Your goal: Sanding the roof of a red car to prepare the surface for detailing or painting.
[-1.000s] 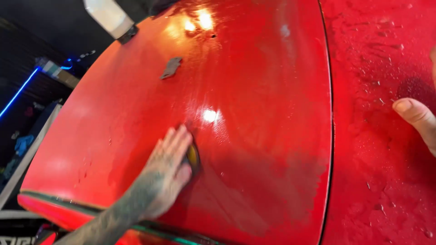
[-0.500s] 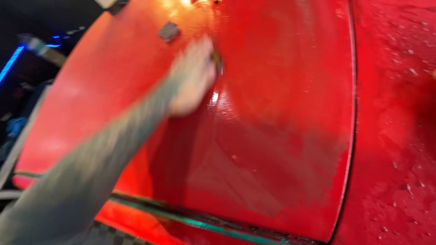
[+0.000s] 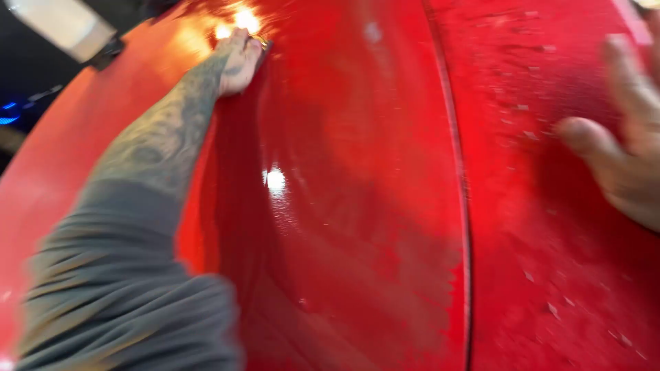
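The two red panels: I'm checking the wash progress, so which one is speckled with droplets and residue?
The right red panel, beyond the seam, under the right hand. The left red panel, where the left hand presses, looks smooth and glossy.

No packages, labels, signs or screens can be made out in this view. The only uncertain item is a pale, blurred, blocky object [image 3: 65,26] at the upper left of the frame, too indistinct to identify.

left arm has a loose grey fabric sleeve [image 3: 130,302] pushed up toward the elbow, all wrinkly folds. bare forearm below it is covered in dark tattoo ink [image 3: 161,141] running down to the left hand [image 3: 239,62]. right hand [image 3: 629,148] is bare, no glove.
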